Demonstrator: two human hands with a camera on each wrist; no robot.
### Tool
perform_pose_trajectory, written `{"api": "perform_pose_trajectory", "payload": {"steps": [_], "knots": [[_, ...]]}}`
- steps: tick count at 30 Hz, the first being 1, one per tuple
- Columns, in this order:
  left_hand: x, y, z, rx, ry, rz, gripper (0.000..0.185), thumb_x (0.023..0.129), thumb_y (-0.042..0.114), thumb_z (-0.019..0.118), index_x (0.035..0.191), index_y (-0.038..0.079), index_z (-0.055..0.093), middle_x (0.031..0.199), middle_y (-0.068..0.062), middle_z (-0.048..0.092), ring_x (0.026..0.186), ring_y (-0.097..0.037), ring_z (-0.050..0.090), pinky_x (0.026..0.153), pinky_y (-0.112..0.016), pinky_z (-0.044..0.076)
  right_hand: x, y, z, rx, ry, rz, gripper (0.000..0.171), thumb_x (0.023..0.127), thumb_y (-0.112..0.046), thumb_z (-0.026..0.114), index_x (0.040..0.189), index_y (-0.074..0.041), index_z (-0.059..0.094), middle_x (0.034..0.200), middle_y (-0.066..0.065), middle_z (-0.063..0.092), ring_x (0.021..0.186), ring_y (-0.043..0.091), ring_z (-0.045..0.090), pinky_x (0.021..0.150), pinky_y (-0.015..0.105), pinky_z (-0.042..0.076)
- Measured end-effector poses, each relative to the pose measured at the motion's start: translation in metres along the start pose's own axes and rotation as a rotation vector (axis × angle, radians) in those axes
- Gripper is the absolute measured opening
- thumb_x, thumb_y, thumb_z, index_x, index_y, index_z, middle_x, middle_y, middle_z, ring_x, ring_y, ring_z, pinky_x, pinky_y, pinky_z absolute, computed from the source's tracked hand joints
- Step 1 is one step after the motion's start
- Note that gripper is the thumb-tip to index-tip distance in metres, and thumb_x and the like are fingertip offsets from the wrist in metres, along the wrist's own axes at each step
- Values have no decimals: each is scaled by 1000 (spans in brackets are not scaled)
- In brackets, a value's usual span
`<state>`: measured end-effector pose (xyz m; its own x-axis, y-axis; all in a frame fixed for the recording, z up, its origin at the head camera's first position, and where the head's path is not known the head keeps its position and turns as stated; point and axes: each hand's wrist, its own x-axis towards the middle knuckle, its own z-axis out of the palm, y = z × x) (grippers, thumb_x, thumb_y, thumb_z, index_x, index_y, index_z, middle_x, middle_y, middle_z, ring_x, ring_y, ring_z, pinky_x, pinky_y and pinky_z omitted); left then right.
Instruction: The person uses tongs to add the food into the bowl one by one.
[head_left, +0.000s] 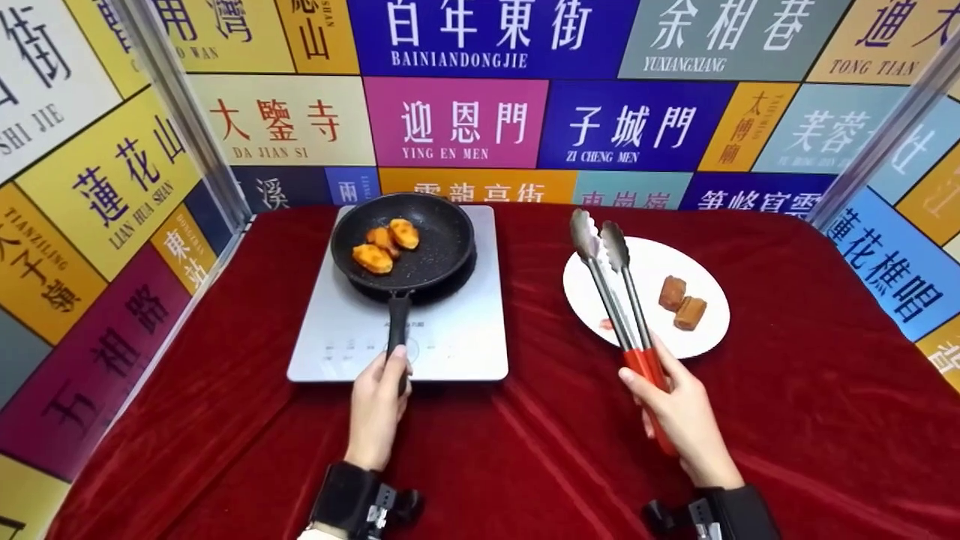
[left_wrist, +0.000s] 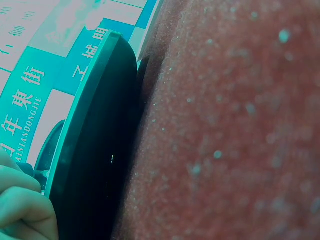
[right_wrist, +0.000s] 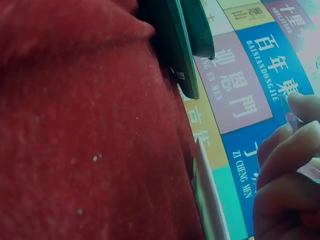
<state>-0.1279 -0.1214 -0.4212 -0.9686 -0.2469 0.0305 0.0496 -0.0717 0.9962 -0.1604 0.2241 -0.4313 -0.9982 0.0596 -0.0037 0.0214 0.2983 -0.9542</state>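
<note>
My left hand [head_left: 379, 409] grips the black handle of a frying pan [head_left: 442, 259], which sits on a silver induction cooktop [head_left: 465, 337]. Three golden-brown food pieces [head_left: 373, 258] lie in the pan's left half. Curled fingers of that hand [left_wrist: 25, 207] also show at the lower left of the left wrist view. My right hand [head_left: 686, 416] holds metal tongs [head_left: 619, 307] by their red grips, tips pointing away and slightly apart with nothing between them. Behind the tongs is a white plate [head_left: 697, 266] bearing two brown food pieces [head_left: 690, 313].
A dark red cloth [head_left: 525, 450] covers the table, with some folds. Colourful sign-printed panels [head_left: 457, 124] stand behind it and on both sides. Metal posts [head_left: 202, 112] mark the corners. The right wrist view shows the plate's edge [right_wrist: 210, 195] and the cooktop's side [right_wrist: 182, 55].
</note>
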Motion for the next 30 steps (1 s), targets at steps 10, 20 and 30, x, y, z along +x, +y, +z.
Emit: {"api": "perform_pose_trajectory", "payload": {"steps": [10, 20, 30], "knots": [[0, 0, 0, -1, -9, 3, 44, 92, 36, 48, 83, -7, 49, 50, -2, 34, 37, -11, 25, 35, -23, 21, 2, 9, -6, -21, 2, -31, 75, 83, -15, 64, 138, -39, 20, 95, 19, 51, 40, 20, 45, 40, 33, 42], [0, 1, 0, 3, 0, -6, 45, 92, 37, 48, 85, -8, 49, 51, -3, 35, 38, -11, 26, 35, -22, 21, 5, 13, -9, -24, 73, -15, 80, 80, 1, 52, 141, -35, 15, 113, 16, 43, 44, 17, 46, 43, 29, 43], [1, -2, 0, -21, -12, 5, 46, 91, 36, 49, 85, -9, 48, 51, -4, 34, 39, -12, 26, 36, -23, 22, 4, 18, -10, -53, 112, 64, 79, 81, -2, 46, 144, -23, 3, 81, 10, 41, 45, 16, 45, 44, 27, 40]]}}
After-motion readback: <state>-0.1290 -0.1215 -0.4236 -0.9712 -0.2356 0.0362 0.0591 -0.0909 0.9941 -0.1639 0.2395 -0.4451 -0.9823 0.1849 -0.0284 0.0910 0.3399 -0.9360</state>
